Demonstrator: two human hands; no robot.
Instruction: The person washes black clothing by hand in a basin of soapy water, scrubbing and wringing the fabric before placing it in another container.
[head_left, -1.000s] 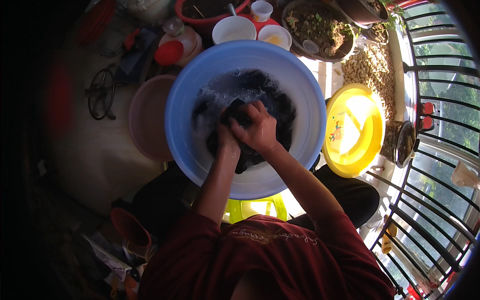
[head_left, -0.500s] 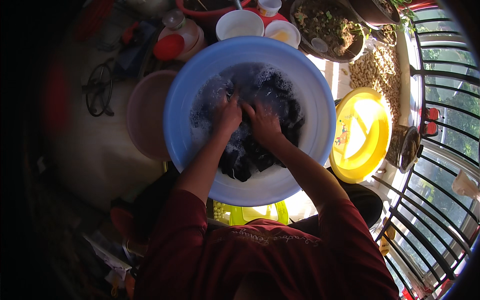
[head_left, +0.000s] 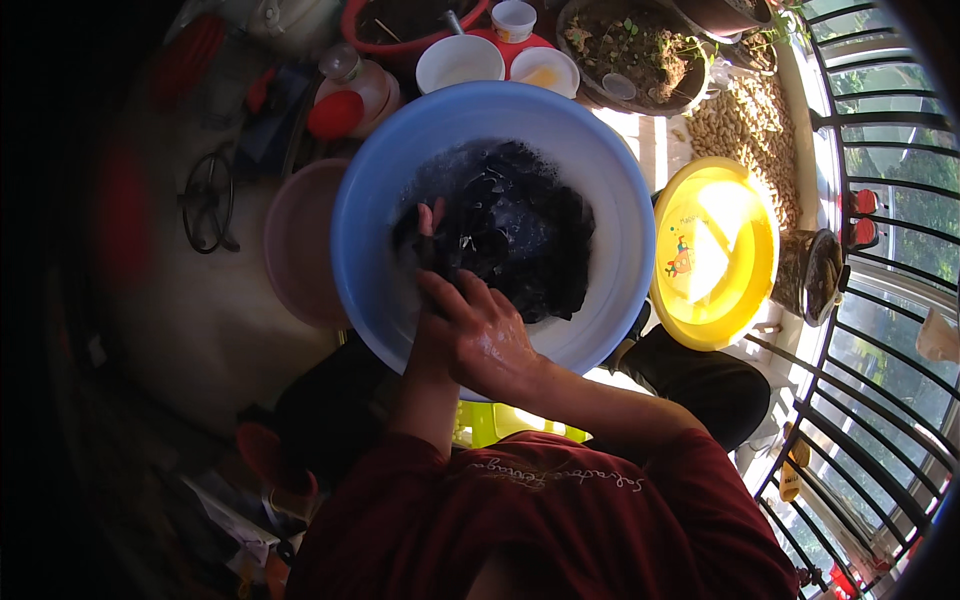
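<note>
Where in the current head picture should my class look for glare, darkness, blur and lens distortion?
Head view: sunlight bleaches part of the yellow basin and glints dot the wet dark cloth; head view: the left side sinks to near-black, around a blurred red patch I cannot identify; head view: the black window bars bow near the right rim.

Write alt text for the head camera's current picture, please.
A person's right hand lies across their left wrist over a big blue basin of dark cloth and foamy water; the left hand is partly hidden. A yellow basin stands to the right, a pinkish basin to the left.
</note>
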